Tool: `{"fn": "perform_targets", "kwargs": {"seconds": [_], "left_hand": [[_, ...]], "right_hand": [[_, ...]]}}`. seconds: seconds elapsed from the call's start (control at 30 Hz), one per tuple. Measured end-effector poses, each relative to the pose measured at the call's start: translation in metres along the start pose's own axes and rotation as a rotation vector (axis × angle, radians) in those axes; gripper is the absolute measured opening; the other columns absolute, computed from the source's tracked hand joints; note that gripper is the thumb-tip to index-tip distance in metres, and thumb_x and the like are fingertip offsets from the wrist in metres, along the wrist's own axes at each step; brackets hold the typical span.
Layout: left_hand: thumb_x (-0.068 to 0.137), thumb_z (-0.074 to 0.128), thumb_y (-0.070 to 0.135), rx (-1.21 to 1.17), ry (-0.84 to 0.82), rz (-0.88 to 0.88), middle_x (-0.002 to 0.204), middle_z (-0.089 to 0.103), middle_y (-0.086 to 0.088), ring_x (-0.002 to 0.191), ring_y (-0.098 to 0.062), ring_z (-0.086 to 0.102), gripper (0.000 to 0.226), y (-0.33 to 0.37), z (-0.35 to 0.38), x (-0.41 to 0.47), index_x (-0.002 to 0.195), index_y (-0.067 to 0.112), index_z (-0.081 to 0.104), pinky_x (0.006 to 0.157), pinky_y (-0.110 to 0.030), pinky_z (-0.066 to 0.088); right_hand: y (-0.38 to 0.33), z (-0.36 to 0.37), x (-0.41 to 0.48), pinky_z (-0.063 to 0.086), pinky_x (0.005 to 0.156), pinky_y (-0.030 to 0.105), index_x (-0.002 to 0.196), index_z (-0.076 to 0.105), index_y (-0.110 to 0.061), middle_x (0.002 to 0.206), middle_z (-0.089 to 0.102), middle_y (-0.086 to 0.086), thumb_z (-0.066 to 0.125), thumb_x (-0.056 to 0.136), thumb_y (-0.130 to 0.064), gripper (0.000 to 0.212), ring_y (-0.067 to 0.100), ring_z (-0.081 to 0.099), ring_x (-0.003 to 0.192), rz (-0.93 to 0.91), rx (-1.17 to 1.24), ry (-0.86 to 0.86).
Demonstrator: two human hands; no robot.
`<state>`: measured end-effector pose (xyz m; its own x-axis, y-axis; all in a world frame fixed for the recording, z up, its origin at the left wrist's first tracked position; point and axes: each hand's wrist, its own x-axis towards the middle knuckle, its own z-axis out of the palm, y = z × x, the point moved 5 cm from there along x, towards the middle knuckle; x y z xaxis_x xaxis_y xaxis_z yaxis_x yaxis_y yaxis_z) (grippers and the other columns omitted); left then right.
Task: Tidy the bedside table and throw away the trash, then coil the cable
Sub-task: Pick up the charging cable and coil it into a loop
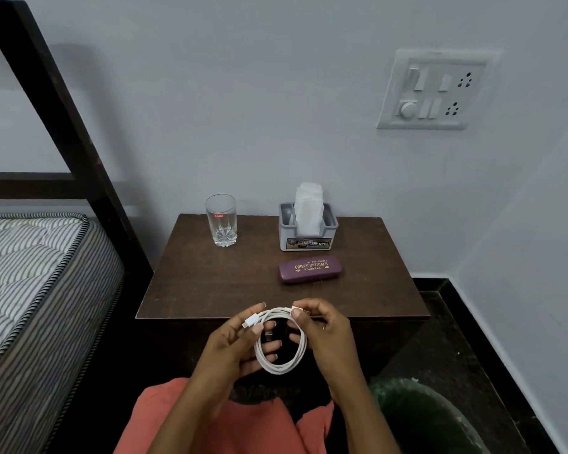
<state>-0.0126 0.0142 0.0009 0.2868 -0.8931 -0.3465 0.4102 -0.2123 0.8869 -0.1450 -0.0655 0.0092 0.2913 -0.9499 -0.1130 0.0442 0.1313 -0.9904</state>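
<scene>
A white cable (281, 367) wound into a round coil hangs between both hands, just in front of the dark wooden bedside table (210, 276). My left hand (233, 348) pinches one white plug end between thumb and forefinger, with the other fingers behind the loops. My right hand (325, 332) grips the top of the coil near the other end. On the table stand an empty glass (221, 219), a grey tissue holder (307, 232) with white tissues, and a purple spectacle case (310, 269).
A green-lined waste bin (420, 417) sits on the dark floor at the lower right. A bed with a striped mattress (23, 273) and dark headboard frame (63, 126) stands left of the table. A switchboard (435, 90) is on the wall. Orange clothing (210, 424) covers my lap.
</scene>
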Motion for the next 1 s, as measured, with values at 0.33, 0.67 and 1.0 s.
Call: {"fn": "perform_targets", "kwargs": {"seconds": [0.33,0.67,1.0], "left_hand": [[0.090,0.053,0.001,0.088,0.008,0.067,0.090,0.074,-0.005,0.071,-0.020,0.072,0.031,0.0062,-0.0002,0.0010,0.112,0.020,0.062,0.060,-0.027,0.058],[0.088,0.055,0.000,0.113,-0.013,0.070,0.089,0.073,-0.005,0.067,-0.020,0.071,0.031,0.0059,0.0007,0.0006,0.114,0.016,0.061,0.060,-0.028,0.058],[0.090,0.054,0.009,0.117,-0.046,0.010,0.090,0.075,-0.001,0.066,-0.016,0.070,0.028,0.0022,0.0018,-0.0012,0.114,0.021,0.063,0.063,-0.027,0.057]], "right_hand": [[0.0029,0.0010,-0.0007,0.058,0.059,0.027,0.095,0.060,-0.003,0.091,0.068,0.017,0.057,0.089,-0.006,0.007,0.021,0.069,0.062,0.085,0.079,-0.050],[0.0018,-0.0012,-0.0006,0.057,0.063,0.026,0.091,0.062,-0.006,0.082,0.068,0.007,0.059,0.088,-0.007,0.005,0.017,0.067,0.070,0.080,0.132,-0.052],[0.0061,-0.0041,0.0019,0.056,0.064,0.023,0.091,0.059,-0.007,0.086,0.063,0.010,0.056,0.090,-0.007,0.003,0.013,0.067,0.073,0.087,0.220,-0.003]]}}
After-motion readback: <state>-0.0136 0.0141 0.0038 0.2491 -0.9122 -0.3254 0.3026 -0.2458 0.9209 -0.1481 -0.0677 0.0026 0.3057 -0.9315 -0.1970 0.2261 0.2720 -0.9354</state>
